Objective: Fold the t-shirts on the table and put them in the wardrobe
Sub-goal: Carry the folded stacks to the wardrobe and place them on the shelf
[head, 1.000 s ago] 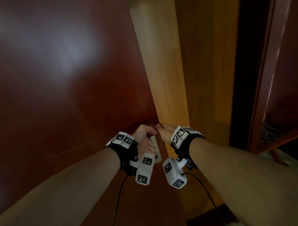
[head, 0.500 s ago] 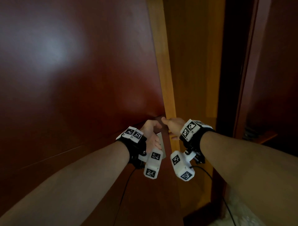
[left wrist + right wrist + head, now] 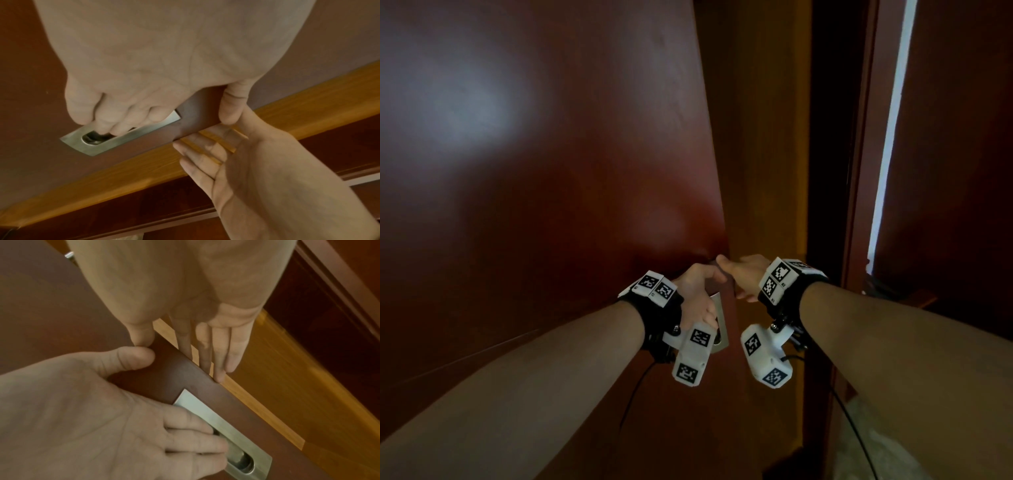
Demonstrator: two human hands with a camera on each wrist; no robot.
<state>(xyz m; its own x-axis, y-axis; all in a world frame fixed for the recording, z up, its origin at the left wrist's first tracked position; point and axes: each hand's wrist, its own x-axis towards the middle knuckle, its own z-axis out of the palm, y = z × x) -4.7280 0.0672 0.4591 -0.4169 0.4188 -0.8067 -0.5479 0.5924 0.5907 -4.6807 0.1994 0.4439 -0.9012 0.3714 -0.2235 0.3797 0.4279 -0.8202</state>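
No t-shirt is in view. The dark red wardrobe door [image 3: 551, 205] fills the left half of the head view. My left hand [image 3: 698, 298] has its fingers [image 3: 115, 126] hooked into the recessed metal handle [image 3: 98, 144] near the door's right edge. Just above it, my right hand [image 3: 743, 277] pinches that edge, with the thumb [image 3: 141, 337] on the front face and straight fingers [image 3: 222, 353] behind it. The handle [image 3: 236, 434] and my left hand [image 3: 102, 418] also show in the right wrist view. Beyond the edge is light wood [image 3: 756, 137].
Right of the light wood lies a dark gap [image 3: 828, 171], then another dark red door [image 3: 945, 171] with a bright strip of light [image 3: 890, 137] along it. A pale patterned surface [image 3: 876, 445] shows at the bottom right. Cables hang from both wrist cameras.
The band of light wood beside the door edge has grown narrower and the view has shifted. Both hands keep the same hold on the door.
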